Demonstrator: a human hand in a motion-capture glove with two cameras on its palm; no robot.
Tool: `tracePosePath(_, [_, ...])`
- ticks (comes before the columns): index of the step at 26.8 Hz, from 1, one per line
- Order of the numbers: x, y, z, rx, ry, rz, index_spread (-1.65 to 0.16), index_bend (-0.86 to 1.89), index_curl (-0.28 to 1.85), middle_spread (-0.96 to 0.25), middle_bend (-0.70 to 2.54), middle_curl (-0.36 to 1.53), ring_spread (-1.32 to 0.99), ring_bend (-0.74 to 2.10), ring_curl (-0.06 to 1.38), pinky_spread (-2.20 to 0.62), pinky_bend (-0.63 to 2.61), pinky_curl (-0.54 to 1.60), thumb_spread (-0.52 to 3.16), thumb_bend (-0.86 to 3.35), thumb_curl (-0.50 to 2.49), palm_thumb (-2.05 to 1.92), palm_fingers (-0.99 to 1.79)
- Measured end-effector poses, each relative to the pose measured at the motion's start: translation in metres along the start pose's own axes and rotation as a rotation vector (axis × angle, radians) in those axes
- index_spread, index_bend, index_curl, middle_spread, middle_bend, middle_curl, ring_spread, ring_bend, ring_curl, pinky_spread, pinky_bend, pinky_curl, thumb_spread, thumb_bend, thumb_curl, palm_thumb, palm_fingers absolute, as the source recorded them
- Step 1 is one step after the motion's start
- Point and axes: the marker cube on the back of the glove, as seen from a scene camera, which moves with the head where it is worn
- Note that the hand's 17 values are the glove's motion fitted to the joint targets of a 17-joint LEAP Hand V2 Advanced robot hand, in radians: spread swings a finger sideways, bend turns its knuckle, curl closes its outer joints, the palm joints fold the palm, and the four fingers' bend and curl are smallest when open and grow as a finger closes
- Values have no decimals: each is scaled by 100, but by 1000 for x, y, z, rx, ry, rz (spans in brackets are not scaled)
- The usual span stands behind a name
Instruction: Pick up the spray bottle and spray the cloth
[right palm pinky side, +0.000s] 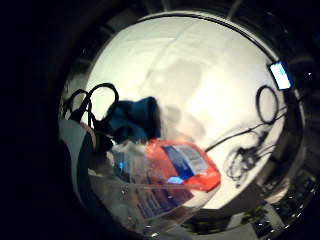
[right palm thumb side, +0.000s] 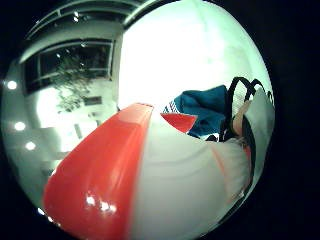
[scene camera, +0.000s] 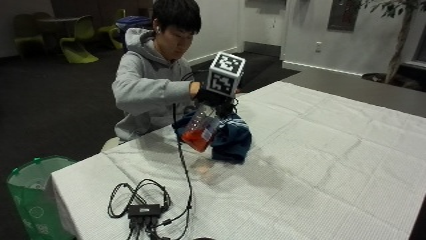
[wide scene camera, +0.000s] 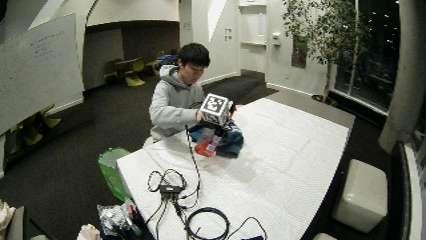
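Spray bottle (scene camera: 200, 129): clear body with orange base and label, lifted off the table (scene camera: 319, 150). Held in the air near the table edge where the person sits, tilted, orange base lowest and swung toward the near corner, head up inside the hand.

Right hand (scene camera: 212, 98): gloved, fingers wrapped round the bottle's upper part. The trigger and nozzle are hidden, so which finger sits on the trigger cannot be told.

Cloth (scene camera: 229, 136): dark blue, bunched in a heap on the table, just beside and slightly below the bottle, on its far side from the near corner. In the thumb side palm view the cloth (right palm thumb side: 207, 112) lies directly beyond the bottle (right palm thumb side: 145, 185).

Governing relation: bottle close over the cloth. Judged: the spray wants the nozzle turned down toward the heap.

Cable bundle (scene camera: 143, 205): on the table near the near corner, well apart.
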Motion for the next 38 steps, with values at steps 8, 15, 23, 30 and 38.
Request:
tracePosePath(8, [-68, 13, -3, -242, 489, -11, -17, 47, 47, -12, 60, 47, -18, 61, 41, -18, 31, 34, 16, -3, 62, 100, 137])
tracePosePath(15, [-63, 0, 46, -365, 695, 74, -17, 47, 49, -12, 60, 47, -18, 61, 42, -18, 31, 35, 12, -3, 65, 99, 137])
tracePosePath(23, [-57, -4, 92, -469, 701, -43, -16, 46, 50, -12, 60, 48, -18, 60, 43, -19, 31, 35, 9, -3, 67, 99, 137])
tracePosePath(30, [-74, -5, 79, -375, 714, 11, -16, 45, 51, -12, 60, 48, -18, 60, 43, -19, 31, 36, 8, -3, 68, 99, 137])
tracePosePath(38, [-104, 7, 42, -286, 664, -54, -17, 45, 52, -12, 60, 48, -18, 60, 43, -19, 31, 36, 8, -3, 70, 99, 137])
